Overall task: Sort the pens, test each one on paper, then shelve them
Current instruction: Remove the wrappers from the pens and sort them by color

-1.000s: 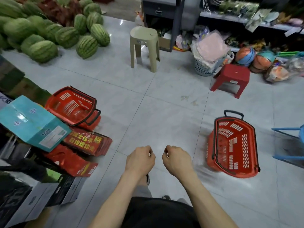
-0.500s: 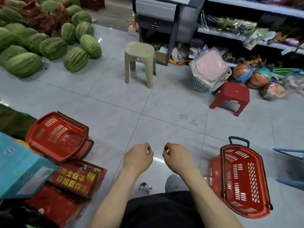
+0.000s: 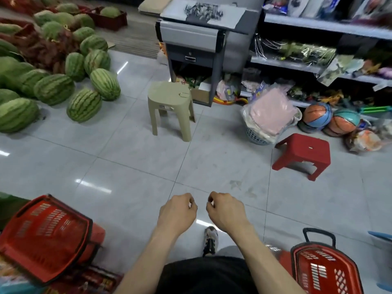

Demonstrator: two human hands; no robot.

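The left hand [image 3: 177, 213] and the right hand [image 3: 226, 212] hang in front of the body as 2 loose fists, fingers curled in, close together but apart, and neither has hold of anything that can be seen. No pens and no paper show anywhere in the view, so where they lie cannot be told.

The pale grey tiled floor [image 3: 131, 158] fills most of the scene. A heap of striped green watermelons [image 3: 53, 81] lies at the far left. A grey metal shelving unit [image 3: 318, 64] crowded with packaged goods runs along the far right, and a grey cabinet with a drawer [image 3: 191, 45] stands beside it. 1 red plastic shopping basket [image 3: 45, 236] sits tilted at the near left, a second red plastic shopping basket with a black handle [image 3: 324, 270] at the near right. A beige plastic stool [image 3: 170, 102] stands ahead, a low red plastic stool [image 3: 303, 153] to its right.

As a judgement, the task looks barely begun: the person seems to be walking through the shop. The next move calls for finding the pens, perhaps on the shelving, then opening a hand to gather them.
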